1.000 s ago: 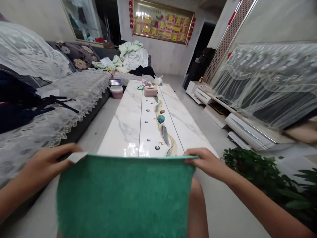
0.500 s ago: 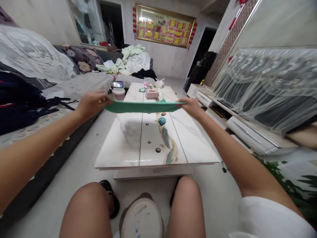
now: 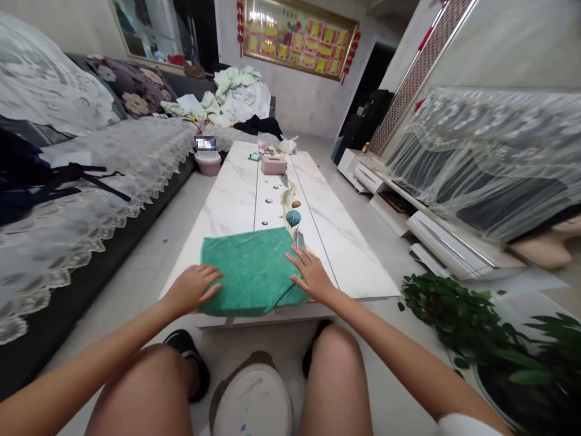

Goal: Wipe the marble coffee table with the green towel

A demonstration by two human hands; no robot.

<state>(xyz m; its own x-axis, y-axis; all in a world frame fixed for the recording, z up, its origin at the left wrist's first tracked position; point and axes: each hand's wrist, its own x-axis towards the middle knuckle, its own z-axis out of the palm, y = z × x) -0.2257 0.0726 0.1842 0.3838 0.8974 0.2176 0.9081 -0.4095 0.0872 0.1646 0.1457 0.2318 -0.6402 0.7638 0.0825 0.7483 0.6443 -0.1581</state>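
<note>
A green towel [image 3: 254,269] lies spread over the near end of the long white table [image 3: 358,266], its front edge hanging slightly past the table's rim. One crease runs across its near right corner. My left hand [image 3: 195,287] rests at the towel's left side, fingers stretched out over it. On the right side, my right hand [image 3: 311,272] touches the cloth with its fingers spread. Neither hand grips the fabric.
A pink tissue box [image 3: 273,165] and small items stand farther along the table. A round stool [image 3: 254,402] is between my knees. The lace-covered sofa [image 3: 149,142] runs along the left; a potted plant [image 3: 458,315] and white TV cabinet [image 3: 449,242] stand right.
The towel, held stretched in the air between both hands, has come down toward me and now lies flat on the table. Both hands have let go of its edges and opened.
</note>
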